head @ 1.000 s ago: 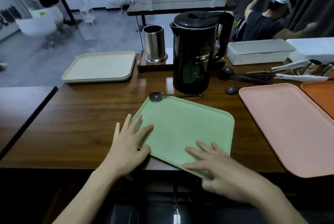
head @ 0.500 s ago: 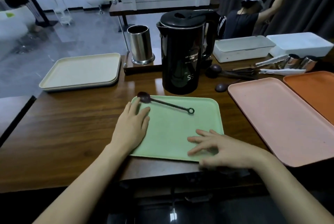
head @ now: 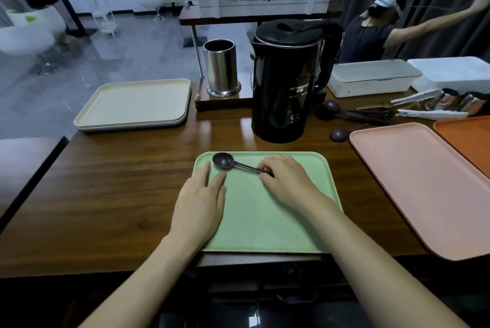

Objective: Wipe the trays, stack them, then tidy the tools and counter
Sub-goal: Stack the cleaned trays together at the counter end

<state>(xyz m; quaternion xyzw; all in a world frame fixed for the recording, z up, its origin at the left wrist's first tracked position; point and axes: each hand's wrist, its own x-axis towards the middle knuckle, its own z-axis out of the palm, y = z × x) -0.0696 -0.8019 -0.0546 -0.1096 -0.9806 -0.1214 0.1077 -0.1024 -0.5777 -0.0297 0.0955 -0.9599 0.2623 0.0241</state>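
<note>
Left hand [head: 198, 203] lay flat, fingers straight, on the green tray [head: 265, 224], left side, at the near edge of the counter [head: 119, 195]. Right hand [head: 286, 182] pinched the handle of a spoon [head: 224, 161] lying on the tray's far part; kettle [head: 286, 84] stood just behind.

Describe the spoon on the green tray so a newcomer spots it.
Start at the black kettle; the green tray lies just in front. The dark spoon lies along its far edge, handle pinched by the right hand. The other dark spoons lie off-tray, right of the kettle.
</note>
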